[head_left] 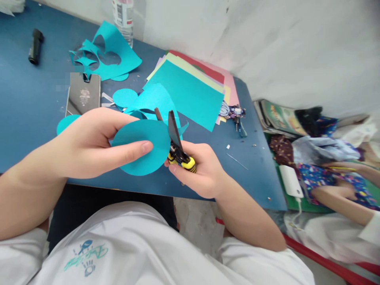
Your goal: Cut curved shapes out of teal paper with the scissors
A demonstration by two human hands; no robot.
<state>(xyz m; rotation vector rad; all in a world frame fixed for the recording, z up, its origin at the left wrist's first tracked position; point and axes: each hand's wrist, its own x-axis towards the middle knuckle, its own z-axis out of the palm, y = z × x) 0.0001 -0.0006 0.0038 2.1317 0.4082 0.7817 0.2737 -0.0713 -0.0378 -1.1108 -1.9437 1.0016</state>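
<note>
My left hand (97,146) pinches a turquoise paper circle (142,162), its thumb lying flat across the face. In my right hand (202,168) are yellow-and-black scissors (179,156), their dark blades apart and pointing up at the circle's right edge. Whether the blades touch the paper I cannot tell. Behind the circle, a curling turquoise offcut (158,99) lies on the table, with another small turquoise disc (124,97) beside it. One more turquoise piece (67,122) shows partly behind my left wrist.
Coloured sheets (187,91) are stacked near the wall. Further left are cut turquoise scraps (115,47), a phone (84,95), a water bottle (124,19) and a black cylindrical object (36,46). Keys (237,114) lie right. Another person's arms (341,194) work over patterned cloth near a white power bank (291,181).
</note>
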